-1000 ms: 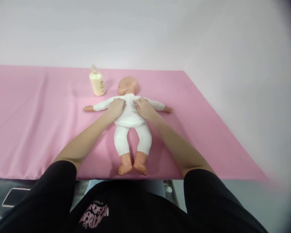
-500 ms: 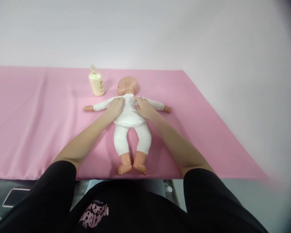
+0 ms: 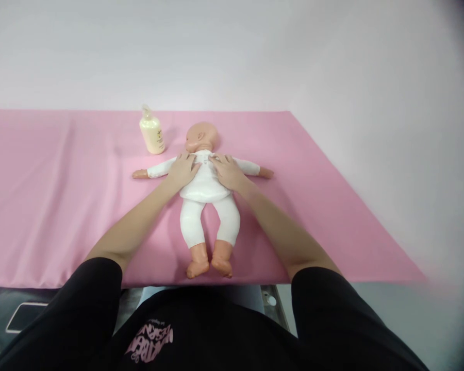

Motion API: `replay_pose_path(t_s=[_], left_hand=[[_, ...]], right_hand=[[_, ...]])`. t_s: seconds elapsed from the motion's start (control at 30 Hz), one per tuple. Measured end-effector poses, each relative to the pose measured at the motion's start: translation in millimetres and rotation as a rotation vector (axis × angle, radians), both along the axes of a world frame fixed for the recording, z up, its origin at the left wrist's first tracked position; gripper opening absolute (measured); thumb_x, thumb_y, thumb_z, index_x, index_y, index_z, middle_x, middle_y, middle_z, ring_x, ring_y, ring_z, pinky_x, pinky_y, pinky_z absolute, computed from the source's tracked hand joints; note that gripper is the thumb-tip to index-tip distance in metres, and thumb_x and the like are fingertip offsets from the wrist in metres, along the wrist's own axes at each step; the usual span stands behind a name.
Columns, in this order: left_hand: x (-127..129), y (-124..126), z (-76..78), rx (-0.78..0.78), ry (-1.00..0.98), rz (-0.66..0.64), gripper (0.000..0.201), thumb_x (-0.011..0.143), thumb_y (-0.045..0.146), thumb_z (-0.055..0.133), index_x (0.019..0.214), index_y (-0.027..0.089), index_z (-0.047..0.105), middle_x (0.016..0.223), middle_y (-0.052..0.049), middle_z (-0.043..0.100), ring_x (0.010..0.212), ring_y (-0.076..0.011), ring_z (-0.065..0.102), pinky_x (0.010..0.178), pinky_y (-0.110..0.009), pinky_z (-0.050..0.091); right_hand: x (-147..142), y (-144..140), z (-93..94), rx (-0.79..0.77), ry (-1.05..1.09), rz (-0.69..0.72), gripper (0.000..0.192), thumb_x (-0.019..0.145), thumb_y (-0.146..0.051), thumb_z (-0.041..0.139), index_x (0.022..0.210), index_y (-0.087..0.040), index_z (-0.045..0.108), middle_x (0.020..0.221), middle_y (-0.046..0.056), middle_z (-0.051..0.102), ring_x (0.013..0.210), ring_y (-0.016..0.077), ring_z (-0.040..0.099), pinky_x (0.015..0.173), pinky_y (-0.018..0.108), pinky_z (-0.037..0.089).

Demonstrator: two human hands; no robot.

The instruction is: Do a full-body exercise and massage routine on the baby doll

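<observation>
A baby doll [image 3: 205, 186] in white clothes lies on the pink cloth, its head away from me and turned to the left. Both its arms stretch out sideways, and its bare feet point toward me. My left hand [image 3: 183, 169] rests on the left side of its upper back, fingers extended. On the right side, my right hand [image 3: 228, 170] lies with its fingers stretched out near the shoulder. Between the two hands a strip of the white top shows.
A pump bottle [image 3: 152, 135] of pale yellow liquid stands left of the doll's head. Pink cloth [image 3: 81, 206] covers the table, with a white wall [image 3: 232, 51] behind. Below the table's left front edge is a phone-like dark rectangle [image 3: 25, 317].
My fingers have shifted slightly on the doll's upper back, the left thumb now showing apart from the other fingers. The doll and bottle stay in place; the view moved a little.
</observation>
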State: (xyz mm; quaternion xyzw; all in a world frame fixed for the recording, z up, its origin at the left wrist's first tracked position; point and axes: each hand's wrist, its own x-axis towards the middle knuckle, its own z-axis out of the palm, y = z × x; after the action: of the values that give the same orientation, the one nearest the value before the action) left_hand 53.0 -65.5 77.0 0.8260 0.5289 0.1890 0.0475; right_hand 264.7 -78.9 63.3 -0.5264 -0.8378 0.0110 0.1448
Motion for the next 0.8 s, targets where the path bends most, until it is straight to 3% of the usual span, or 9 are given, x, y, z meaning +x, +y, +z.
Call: replay_pose_path(t_s=[0.23, 0.5, 0.67, 0.8], left_hand=[[0, 1, 0.4, 0.008, 0.026, -0.022, 0.047, 0.106, 0.034, 0.042, 0.14, 0.004, 0.058, 0.141, -0.021, 0.061, 0.129, -0.0348, 0.054, 0.118, -0.047, 0.039], [2, -2, 6.3, -0.03, 0.041, -0.003, 0.048, 0.107, 0.035, 0.041, 0.141, 0.005, 0.056, 0.143, -0.02, 0.062, 0.132, -0.0326, 0.056, 0.117, -0.044, 0.04], [-1, -17, 28.1, -0.131, 0.162, -0.016, 0.051, 0.107, 0.04, 0.039, 0.138, 0.004, 0.058, 0.139, -0.023, 0.064, 0.128, -0.0349, 0.061, 0.109, -0.044, 0.046], [-1, -30, 37.8, -0.256, 0.281, -0.032, 0.057, 0.105, 0.044, 0.04, 0.141, 0.003, 0.057, 0.139, -0.025, 0.064, 0.12, -0.0363, 0.066, 0.101, -0.044, 0.049]], right_hand=[[5, 9, -9.0, 0.02, 0.066, 0.088, 0.061, 0.094, -0.008, 0.033, 0.153, -0.011, 0.048, 0.16, 0.014, 0.049, 0.142, 0.0305, 0.045, 0.12, 0.049, 0.038], [6, 11, -7.5, 0.005, 0.065, 0.083, 0.057, 0.099, -0.013, 0.031, 0.154, -0.012, 0.047, 0.161, 0.014, 0.049, 0.147, 0.0284, 0.044, 0.123, 0.049, 0.036], [2, -3, 6.9, -0.067, -0.066, 0.061, 0.062, 0.097, -0.011, 0.032, 0.159, -0.007, 0.037, 0.168, 0.017, 0.04, 0.153, 0.0311, 0.04, 0.123, 0.05, 0.038], [-10, -30, 30.7, -0.146, -0.201, 0.034, 0.062, 0.098, -0.011, 0.032, 0.159, -0.002, 0.035, 0.165, 0.026, 0.04, 0.143, 0.0364, 0.053, 0.113, 0.05, 0.047]])
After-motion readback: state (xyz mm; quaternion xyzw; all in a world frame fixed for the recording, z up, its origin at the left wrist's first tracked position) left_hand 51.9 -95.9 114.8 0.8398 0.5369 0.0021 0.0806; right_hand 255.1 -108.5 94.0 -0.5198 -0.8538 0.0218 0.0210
